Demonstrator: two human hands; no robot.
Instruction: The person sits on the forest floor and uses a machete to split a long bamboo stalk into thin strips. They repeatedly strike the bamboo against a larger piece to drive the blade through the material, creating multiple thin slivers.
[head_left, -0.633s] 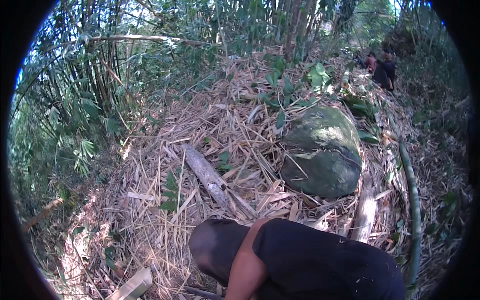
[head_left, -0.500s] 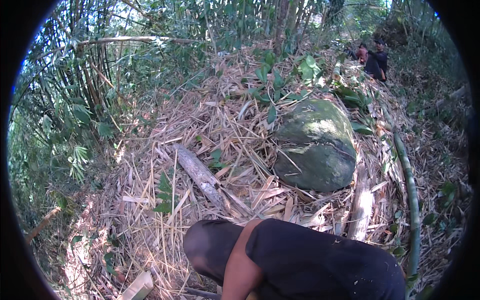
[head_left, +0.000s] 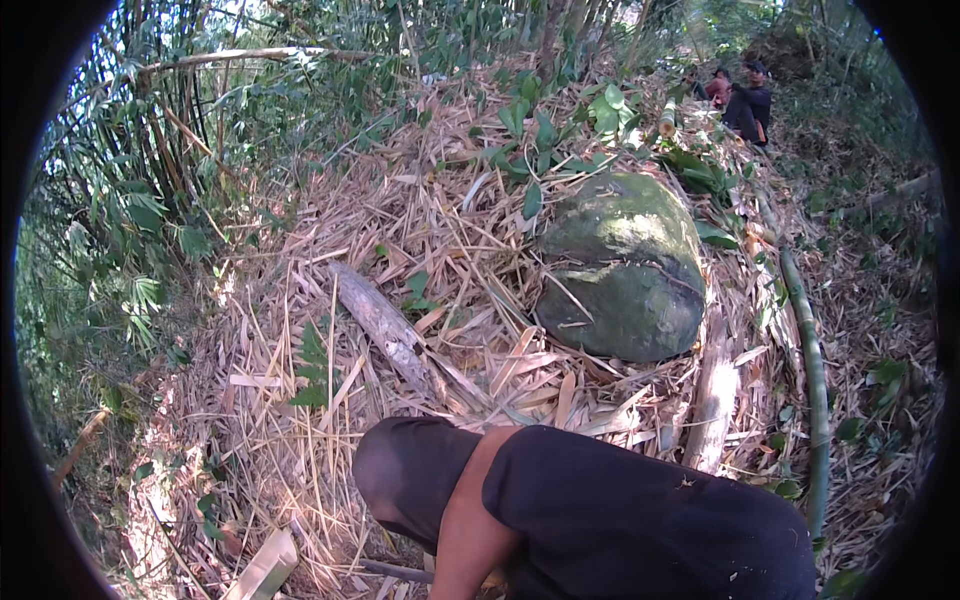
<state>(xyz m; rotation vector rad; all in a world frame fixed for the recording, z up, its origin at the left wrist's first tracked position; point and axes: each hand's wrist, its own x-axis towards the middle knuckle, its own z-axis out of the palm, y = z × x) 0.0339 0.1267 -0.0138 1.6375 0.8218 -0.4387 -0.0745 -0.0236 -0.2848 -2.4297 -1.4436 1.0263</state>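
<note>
Neither of my hands shows. A bent arm in a dark sleeve reaches in from the lower right, and its bare forearm drops past the bottom edge, hiding whatever its hand does. Beside it is a rounded dark-clothed shape, probably my knee. Low down, a thin dark bar pokes out left of the forearm; I cannot tell whether it is held. A pale split piece of bamboo lies farther left on the dry leaves.
A large mossy boulder stands ahead, with a weathered log to its left. At right lie another log and a long green bamboo pole. Two people sit far back right. Bamboo thickets line the left.
The ground and boulder have shifted slightly up and left in the picture. The bent arm and the dark rounded shape sit a little higher and farther left.
</note>
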